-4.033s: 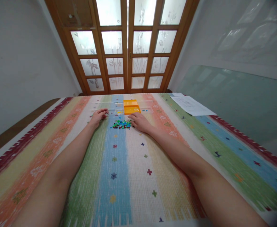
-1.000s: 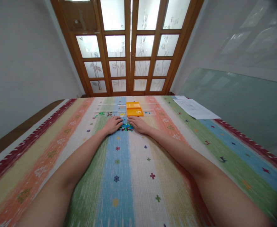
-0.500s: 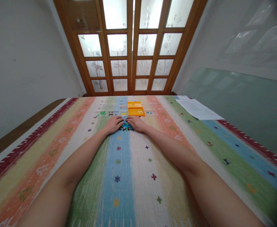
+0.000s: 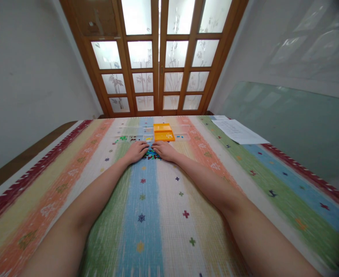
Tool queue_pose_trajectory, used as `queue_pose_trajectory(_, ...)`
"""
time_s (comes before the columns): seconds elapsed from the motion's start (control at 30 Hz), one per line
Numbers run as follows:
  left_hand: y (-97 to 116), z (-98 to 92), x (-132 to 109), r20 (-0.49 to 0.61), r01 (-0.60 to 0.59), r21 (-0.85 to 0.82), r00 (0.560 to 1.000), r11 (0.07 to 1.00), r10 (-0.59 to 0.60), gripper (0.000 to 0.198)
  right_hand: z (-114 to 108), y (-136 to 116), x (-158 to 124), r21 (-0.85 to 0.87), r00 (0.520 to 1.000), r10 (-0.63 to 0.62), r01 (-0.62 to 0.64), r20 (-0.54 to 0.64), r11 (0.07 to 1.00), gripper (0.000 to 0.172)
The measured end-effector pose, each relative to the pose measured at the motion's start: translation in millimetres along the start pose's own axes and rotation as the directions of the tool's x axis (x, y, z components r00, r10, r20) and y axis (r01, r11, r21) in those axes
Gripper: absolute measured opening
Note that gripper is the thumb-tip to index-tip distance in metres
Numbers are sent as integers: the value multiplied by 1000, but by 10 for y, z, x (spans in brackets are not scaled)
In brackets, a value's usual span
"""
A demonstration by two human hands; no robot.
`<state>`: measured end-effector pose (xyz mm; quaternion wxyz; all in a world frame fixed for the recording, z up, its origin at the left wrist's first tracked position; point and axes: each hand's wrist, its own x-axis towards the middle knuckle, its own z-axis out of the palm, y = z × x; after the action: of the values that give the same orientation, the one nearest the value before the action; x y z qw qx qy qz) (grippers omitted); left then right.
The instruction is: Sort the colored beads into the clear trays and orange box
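A loose pile of small mixed-colour bead-like pieces [image 4: 152,154], mostly blue, green and dark red, lies on the striped tablecloth between my two hands. My left hand [image 4: 135,151] rests at the left of the pile, fingers stretched towards it. From the other side my right hand [image 4: 165,151] reaches in, its fingers extended to the left over the pieces. The fingertips nearly meet; nothing visible is held in either. Just beyond stands an open orange box [image 4: 163,127] with white pieces [image 4: 169,135] in its front half.
Clear plastic compartments [image 4: 187,130] flank the orange box. They hold green pieces [image 4: 123,138], dark red pieces [image 4: 133,138], yellow pieces [image 4: 149,138] and blue pieces [image 4: 180,137]. Printed paper [image 4: 239,131] lies at the right edge of the table. Wooden glazed doors [image 4: 160,73] stand behind.
The whole view has shifted slightly, so everything sits a little further left. My fingers have moved only slightly at the pile.
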<state>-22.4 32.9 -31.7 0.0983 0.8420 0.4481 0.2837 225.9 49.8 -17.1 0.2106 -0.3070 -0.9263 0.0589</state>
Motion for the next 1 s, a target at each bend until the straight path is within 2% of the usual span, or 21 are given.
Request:
queue_pose_trajectory(0.17, -2, -22, 0, -2, 10, -25, 1000, 1000, -10, 36, -29, 0, -13, -12, 1000, 8, -9, -21, 1000, 44)
queue_pose_trajectory(0.33, 18, -46, -4, 9, 9, -29, 1000, 1000, -9, 33, -160, 123, -46, -31, 992, 69, -73, -110, 997, 47)
queue_pose_trajectory(0.53, 27, -65, -17, 20, -32, 46, 999, 998, 31, 33, -494, 467, -129, 6, 939, 203, -209, -279, 978, 52)
queue_pose_trajectory(0.67, 12, -71, -15, 37, -74, 74, 997, 994, 72, 35, -671, 730, -233, 43, 904, 227, -227, -362, 973, 58)
queue_pose_trajectory(0.8, 32, -91, -18, 37, -112, 50, 993, 992, 110, 38, -747, 966, -335, 109, 864, 296, -275, -408, 955, 60)
queue_pose_trajectory(0.9, 49, -105, -21, 34, -102, 49, 994, 994, 101, 39, -754, 1119, -407, 163, 833, 368, -330, -414, 930, 58)
queue_pose_trajectory(1.0, 36, -108, -21, 15, -76, 68, 997, 995, 75, 38, -730, 1235, -475, 185, 822, 398, -352, -408, 918, 55)
